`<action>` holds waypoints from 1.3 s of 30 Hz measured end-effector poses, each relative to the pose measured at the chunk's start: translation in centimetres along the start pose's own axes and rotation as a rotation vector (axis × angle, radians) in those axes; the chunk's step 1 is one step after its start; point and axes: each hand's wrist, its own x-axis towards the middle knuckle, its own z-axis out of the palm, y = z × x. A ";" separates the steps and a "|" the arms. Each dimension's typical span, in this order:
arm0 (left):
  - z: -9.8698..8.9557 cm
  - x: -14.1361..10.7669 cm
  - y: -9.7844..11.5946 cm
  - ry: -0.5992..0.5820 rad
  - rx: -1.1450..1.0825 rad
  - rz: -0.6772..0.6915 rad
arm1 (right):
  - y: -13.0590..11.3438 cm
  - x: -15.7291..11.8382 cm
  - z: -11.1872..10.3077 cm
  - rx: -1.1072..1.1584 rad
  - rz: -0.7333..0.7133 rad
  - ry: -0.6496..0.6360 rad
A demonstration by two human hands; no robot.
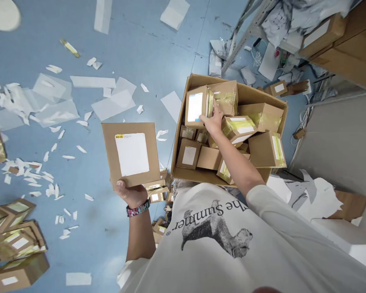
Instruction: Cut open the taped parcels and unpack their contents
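Note:
My left hand [132,195] holds a flat brown cardboard box [111,154] by its lower edge, thumb on the front face. A white label [132,154] covers much of that face. To the right, a big open carton [177,138] holds several smaller taped boxes. My right hand [212,119] reaches into it and grips a labelled box [205,93] at the carton's upper left corner, with the thumb near the label and the fingers at its taped right side. A box with yellow tape [239,127] lies just right of that hand.
Paper scraps [53,99] are strewn over the blue floor [158,49]. Stacked boxes [21,244] stand at the lower left. A metal shelf [244,34] with bags and cartons is at the upper right, and white paper [317,199] lies at the right.

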 end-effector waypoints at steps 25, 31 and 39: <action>-1.6 -1.5 -0.5 -0.033 0.040 -0.035 | 5.0 17.8 -9.2 -0.735 -0.271 -0.226; -1.6 -2.7 -3.5 -0.005 0.101 0.052 | 4.2 15.1 -11.2 -0.871 -0.129 -0.129; 5.3 -5.9 -3.9 -0.469 0.734 0.285 | 5.9 8.5 -11.6 -0.669 -0.259 -0.057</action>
